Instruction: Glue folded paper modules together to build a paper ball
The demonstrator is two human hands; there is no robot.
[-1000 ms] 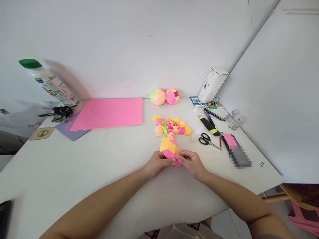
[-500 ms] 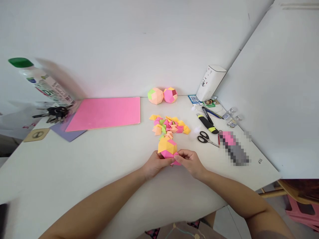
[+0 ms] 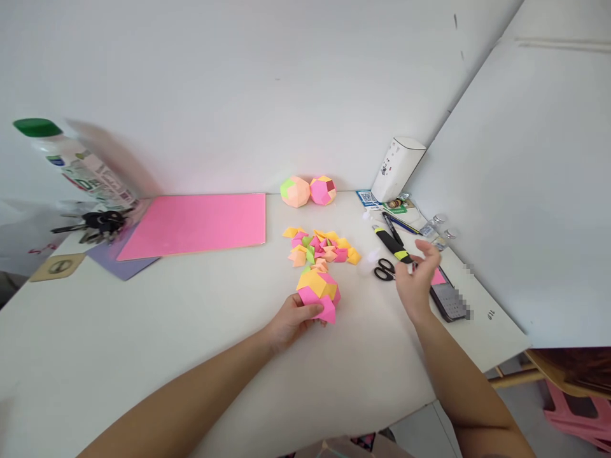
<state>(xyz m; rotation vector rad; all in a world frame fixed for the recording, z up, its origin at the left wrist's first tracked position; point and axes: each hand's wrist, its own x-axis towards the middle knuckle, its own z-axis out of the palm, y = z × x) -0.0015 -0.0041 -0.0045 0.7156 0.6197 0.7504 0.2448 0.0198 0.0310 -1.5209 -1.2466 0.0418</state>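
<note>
My left hand (image 3: 291, 321) grips a partly built folded-paper ball (image 3: 319, 289), its thumb pressed on a pink flap that sticks out at the bottom. The ball has yellow and pink faces. My right hand (image 3: 416, 283) is raised at the right, fingers and thumb apart, over the tools. Beside it lie black-handled scissors (image 3: 384, 270), whose blades it covers, and a black and yellow utility knife (image 3: 391, 243). Just beyond the ball is a pile of small folded paper pieces (image 3: 317, 247) in yellow, pink, green and peach.
Two finished paper balls, one peach and green (image 3: 296, 192), one pink and yellow (image 3: 323, 191), sit by the wall. A pink sheet (image 3: 195, 226), keys (image 3: 102, 222) and a green-capped bottle (image 3: 86, 165) are at left. Right: a white box (image 3: 398, 168), small jars (image 3: 436, 226), a phone (image 3: 449, 302).
My right hand has let go of the paper ball and moved right to the tools, its fingers opening. The left hand keeps the ball, which is slightly turned.
</note>
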